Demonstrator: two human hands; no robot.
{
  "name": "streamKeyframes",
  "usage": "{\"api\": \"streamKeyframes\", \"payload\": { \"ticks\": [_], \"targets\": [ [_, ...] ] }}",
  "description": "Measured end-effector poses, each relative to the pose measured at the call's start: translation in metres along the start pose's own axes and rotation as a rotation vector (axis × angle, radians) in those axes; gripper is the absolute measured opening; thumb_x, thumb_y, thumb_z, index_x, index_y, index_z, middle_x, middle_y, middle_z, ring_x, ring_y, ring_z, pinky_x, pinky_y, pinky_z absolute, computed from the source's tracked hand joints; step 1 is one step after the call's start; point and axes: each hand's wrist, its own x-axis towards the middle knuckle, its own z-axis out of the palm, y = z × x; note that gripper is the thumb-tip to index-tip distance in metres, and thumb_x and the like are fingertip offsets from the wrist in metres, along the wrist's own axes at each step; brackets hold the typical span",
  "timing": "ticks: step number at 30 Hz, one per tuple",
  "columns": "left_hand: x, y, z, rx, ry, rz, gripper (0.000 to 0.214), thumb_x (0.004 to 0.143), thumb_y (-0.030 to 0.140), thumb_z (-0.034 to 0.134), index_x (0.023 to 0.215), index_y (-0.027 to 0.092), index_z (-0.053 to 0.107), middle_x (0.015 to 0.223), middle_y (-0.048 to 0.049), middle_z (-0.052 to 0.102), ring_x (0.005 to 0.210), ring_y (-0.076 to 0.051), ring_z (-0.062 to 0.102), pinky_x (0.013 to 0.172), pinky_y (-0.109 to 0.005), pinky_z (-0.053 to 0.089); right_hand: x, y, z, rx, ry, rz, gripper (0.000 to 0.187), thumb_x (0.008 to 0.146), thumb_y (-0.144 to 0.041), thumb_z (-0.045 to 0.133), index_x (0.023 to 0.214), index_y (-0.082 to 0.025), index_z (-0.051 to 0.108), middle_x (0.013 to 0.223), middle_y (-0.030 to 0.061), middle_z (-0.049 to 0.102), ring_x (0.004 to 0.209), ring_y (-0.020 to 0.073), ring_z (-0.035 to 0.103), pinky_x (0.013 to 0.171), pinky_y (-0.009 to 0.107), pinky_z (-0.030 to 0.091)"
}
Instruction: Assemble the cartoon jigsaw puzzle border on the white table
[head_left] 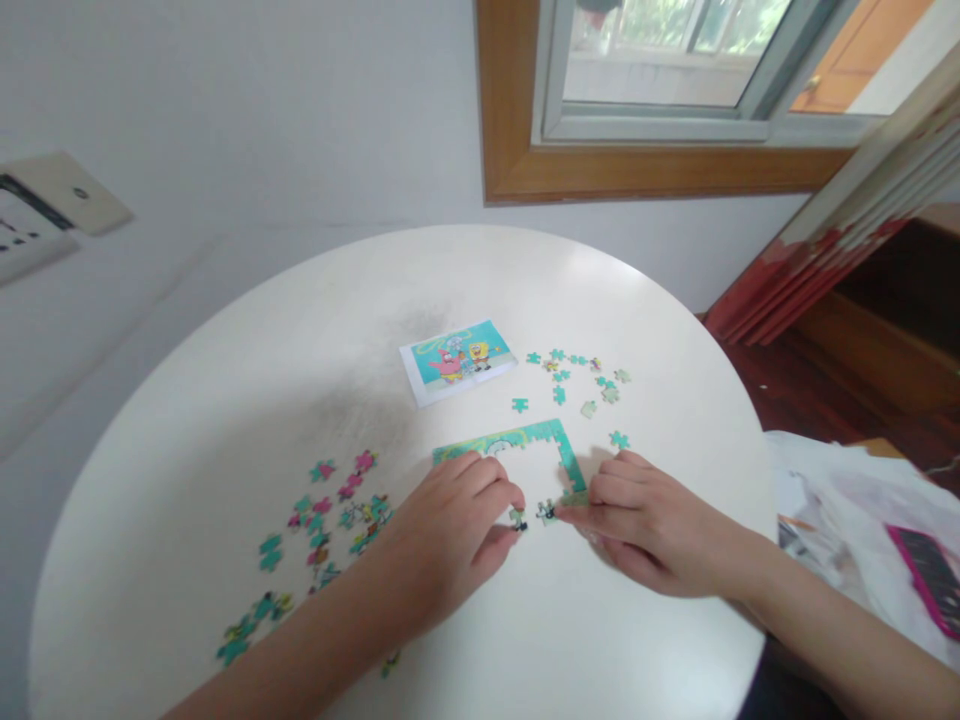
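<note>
A partly built jigsaw frame (525, 442) in green and teal lies on the round white table (225, 420). My left hand (450, 525) rests over its left part, fingers pinched on a small puzzle piece (517, 519). My right hand (645, 520) lies at the frame's right corner, fingertips pinching another small piece (545, 512). The two pieces sit close together, a small gap between them. A printed cartoon reference picture (457, 360) lies just beyond the frame.
Loose pieces are scattered left of my arm (322, 530) and in a smaller group at the right (577, 380). A window sits above the table's far side. Plastic bags and a pink object (930, 575) lie off the right edge.
</note>
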Motion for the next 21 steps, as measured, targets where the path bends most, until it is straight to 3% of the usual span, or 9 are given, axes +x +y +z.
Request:
{"api": "streamKeyframes", "payload": {
  "ticks": [12,21],
  "targets": [
    [0.0004,-0.0029,-0.0023,0.024,-0.01,-0.002,0.02,0.084,0.016,0.071,0.102,0.019,0.063,0.103,-0.0055,0.062,0.099,-0.027,0.055,0.086,-0.043,0.043,-0.0022,0.0028,-0.0001,-0.011,0.083,0.004,0.035,0.094,-0.012,0.048,0.125,-0.017,0.062,0.084,0.0053,0.057,0.082,0.0198,0.049,0.078,0.036,0.035],
    [-0.0012,-0.0005,-0.0031,-0.017,-0.031,0.01,0.014,0.084,0.01,0.065,0.093,0.02,0.065,0.098,-0.0038,0.061,0.096,-0.025,0.053,0.086,-0.04,0.04,0.0043,-0.0048,0.0006,-0.081,0.018,-0.006,0.031,0.096,-0.021,0.052,0.124,-0.017,0.064,0.087,0.0049,0.057,0.085,0.0196,0.047,0.077,0.036,0.032]
  ]
}}
